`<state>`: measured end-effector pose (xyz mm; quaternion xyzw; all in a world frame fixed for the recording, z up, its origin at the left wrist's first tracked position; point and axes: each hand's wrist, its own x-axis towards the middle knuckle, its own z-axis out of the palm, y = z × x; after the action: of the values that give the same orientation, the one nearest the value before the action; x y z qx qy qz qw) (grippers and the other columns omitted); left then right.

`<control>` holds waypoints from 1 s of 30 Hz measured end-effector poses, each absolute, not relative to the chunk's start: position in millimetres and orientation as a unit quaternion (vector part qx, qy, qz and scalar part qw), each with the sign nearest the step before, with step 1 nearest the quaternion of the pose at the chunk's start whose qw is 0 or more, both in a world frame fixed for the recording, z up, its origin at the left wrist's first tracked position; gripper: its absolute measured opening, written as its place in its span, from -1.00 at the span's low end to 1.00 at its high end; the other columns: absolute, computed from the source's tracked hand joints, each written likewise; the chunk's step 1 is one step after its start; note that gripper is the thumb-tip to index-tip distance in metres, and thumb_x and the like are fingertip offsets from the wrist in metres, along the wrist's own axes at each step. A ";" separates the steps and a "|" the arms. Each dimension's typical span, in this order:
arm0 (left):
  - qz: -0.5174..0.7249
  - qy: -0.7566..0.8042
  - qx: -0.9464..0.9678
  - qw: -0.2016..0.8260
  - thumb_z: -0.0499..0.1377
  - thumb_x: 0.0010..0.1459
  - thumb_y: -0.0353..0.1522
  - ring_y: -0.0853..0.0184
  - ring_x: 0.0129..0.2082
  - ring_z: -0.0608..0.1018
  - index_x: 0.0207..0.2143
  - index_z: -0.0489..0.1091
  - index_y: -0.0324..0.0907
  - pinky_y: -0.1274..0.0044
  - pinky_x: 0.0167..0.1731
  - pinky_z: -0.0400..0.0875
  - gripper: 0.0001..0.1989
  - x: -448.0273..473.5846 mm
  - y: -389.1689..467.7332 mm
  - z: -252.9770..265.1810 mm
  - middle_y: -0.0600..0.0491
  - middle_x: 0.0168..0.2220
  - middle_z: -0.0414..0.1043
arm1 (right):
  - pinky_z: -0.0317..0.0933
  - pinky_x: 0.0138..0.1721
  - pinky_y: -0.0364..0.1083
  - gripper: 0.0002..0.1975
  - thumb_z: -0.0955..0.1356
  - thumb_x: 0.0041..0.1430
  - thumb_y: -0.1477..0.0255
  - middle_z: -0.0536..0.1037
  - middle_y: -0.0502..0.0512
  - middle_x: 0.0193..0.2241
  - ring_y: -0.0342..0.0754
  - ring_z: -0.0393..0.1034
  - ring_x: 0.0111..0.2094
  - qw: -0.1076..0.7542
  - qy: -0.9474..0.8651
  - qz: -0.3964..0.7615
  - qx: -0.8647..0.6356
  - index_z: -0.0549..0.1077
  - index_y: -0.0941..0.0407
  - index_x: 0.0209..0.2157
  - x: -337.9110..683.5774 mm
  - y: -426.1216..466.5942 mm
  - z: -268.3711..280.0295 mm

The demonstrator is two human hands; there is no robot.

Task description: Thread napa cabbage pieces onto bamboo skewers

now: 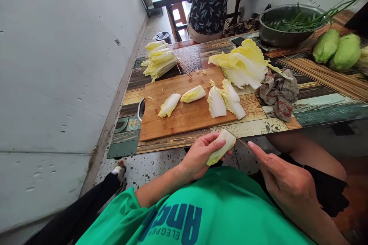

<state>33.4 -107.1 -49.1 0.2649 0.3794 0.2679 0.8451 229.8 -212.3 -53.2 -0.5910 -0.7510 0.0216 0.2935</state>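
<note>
In my left hand (201, 155) is a rolled piece of napa cabbage leaf (221, 147), pale white with a yellow edge, pinched between thumb and fingers in front of my body. My right hand (287, 176) grips a thin wooden skewer (240, 140), its index finger stretched along it, and the skewer's far end meets the cabbage; how deep it goes is hidden. Just beyond my hands, a wooden cutting board (178, 118) carries two folded cabbage pieces (193, 94) and flat cut cabbage leaves (217, 103) at its right side.
Skewered cabbage rolls (161, 59) are stacked behind the board. Loose cabbage leaves (241, 64), a crumpled rag (280, 91), bamboo skewers (324, 76), green gourds (346, 51) and a metal bowl (284, 40) of greens lie to the right. Another person (208, 3) is beyond the table.
</note>
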 end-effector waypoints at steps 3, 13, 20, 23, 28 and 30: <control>0.275 0.394 0.232 0.846 0.47 -0.13 -0.20 0.43 -0.47 0.54 -0.27 0.52 -0.31 0.64 -0.55 0.34 -0.56 32.0 -105.4 -46.4 -0.02 -0.32 0.53 | 0.38 -0.28 -0.20 -0.37 0.23 0.34 0.63 0.62 0.09 -0.17 -0.10 0.57 -0.26 0.279 -0.763 0.018 -0.583 0.16 -0.05 0.37 236.8 -224.5 -47.2; 0.267 0.393 0.176 0.862 0.49 -0.20 -0.28 0.44 -0.49 0.51 -0.33 0.50 -0.33 0.66 -0.57 0.34 -0.59 30.1 -106.4 -40.9 0.02 -0.41 0.48 | 0.16 -0.58 -0.23 -0.43 0.20 0.41 0.53 0.51 -0.09 -0.44 -0.24 0.39 -0.58 0.215 -0.757 -0.015 -0.617 0.13 -0.09 0.38 235.1 -235.4 -36.2; 0.268 0.399 0.173 0.859 0.50 -0.23 -0.29 0.45 -0.50 0.50 -0.36 0.51 -0.34 0.66 -0.56 0.34 -0.59 30.9 -105.5 -40.7 0.02 -0.45 0.49 | 0.15 -0.57 -0.22 -0.44 0.20 0.41 0.54 0.48 -0.09 -0.46 -0.23 0.37 -0.58 0.211 -0.758 -0.011 -0.617 0.15 -0.08 0.36 235.1 -235.5 -35.4; 0.266 0.404 0.176 0.857 0.52 -0.26 -0.27 0.44 -0.50 0.50 -0.36 0.52 -0.35 0.65 -0.55 0.35 -0.57 31.8 -104.8 -40.4 0.01 -0.45 0.49 | 0.15 -0.58 -0.21 -0.45 0.20 0.41 0.53 0.47 -0.08 -0.46 -0.22 0.36 -0.59 0.205 -0.761 -0.020 -0.615 0.16 -0.07 0.36 236.0 -234.7 -34.6; 0.258 0.411 0.184 0.855 0.53 -0.29 -0.24 0.44 -0.51 0.50 -0.39 0.53 -0.35 0.65 -0.54 0.35 -0.55 32.3 -104.8 -40.2 0.01 -0.48 0.49 | 0.15 -0.59 -0.23 -0.46 0.18 0.42 0.52 0.47 -0.10 -0.47 -0.23 0.38 -0.59 0.212 -0.766 -0.018 -0.607 0.16 -0.04 0.36 236.8 -233.4 -32.7; 0.257 0.412 0.192 0.853 0.53 -0.28 -0.22 0.45 -0.51 0.49 -0.40 0.53 -0.34 0.64 -0.52 0.35 -0.56 32.2 -105.1 -40.1 0.00 -0.49 0.49 | 0.14 -0.61 -0.22 -0.47 0.18 0.41 0.52 0.47 -0.10 -0.47 -0.24 0.38 -0.60 0.212 -0.768 -0.018 -0.604 0.16 -0.04 0.36 237.1 -233.6 -33.4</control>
<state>32.2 -105.1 -40.1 0.1920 0.4121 0.2569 0.8528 237.1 -233.6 -33.4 -0.6039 -0.7681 -0.0176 0.2123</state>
